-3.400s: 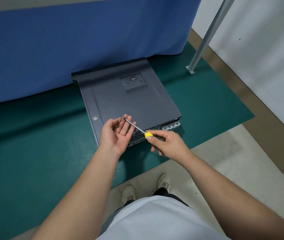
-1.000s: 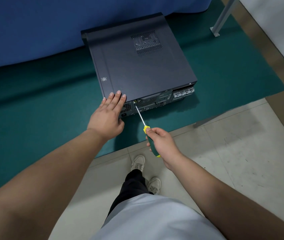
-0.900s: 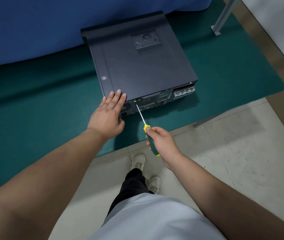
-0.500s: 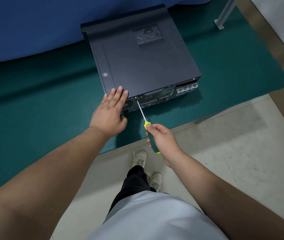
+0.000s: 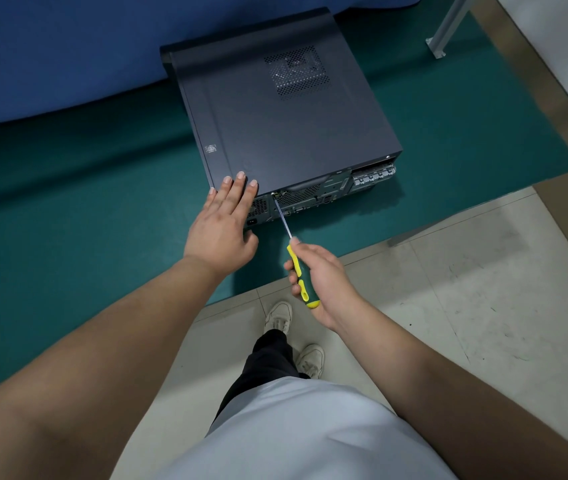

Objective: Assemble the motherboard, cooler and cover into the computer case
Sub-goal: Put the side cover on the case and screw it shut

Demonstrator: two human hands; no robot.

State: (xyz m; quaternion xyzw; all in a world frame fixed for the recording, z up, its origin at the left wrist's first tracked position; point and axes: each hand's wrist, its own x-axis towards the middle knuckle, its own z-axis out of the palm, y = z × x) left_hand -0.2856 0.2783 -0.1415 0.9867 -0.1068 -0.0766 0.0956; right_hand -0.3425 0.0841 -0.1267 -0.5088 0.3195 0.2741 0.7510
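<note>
- The surface (image 5: 67,209) is covered by a green mat, with a blue cloth (image 5: 50,46) hanging behind it on the left.
- The left hand (image 5: 221,225) lies flat with its fingers straight, fingertips pressing on the near-left corner of the cover (image 5: 286,123); it grasps nothing and only steadies the box.
- The computer case (image 5: 310,199) sits on the mat just beyond the hands, its rear panel facing the person. The cover is already on top, so the motherboard and cooler, if fitted, are hidden from sight.
- The screwdriver (image 5: 296,261) runs from the right hand up to the top edge of the rear panel, its tip at what looks like a small screw; that detail is too small to be sure of.
- The right hand (image 5: 320,282) is curled round the yellow and green handle, thumb along its upper side.
- Handling, as a judgement: the case is rigid sheet metal and probably fairly heavy, so it should stay put under light pressure, but the painted cover looks smooth and could slide. Pressing down near the corner, close to the screw, suits it. The panel edges may be sharp; the flat top is the safer place to hold.
- At far right, a metal leg (image 5: 447,26) stands on the mat's edge.
</note>
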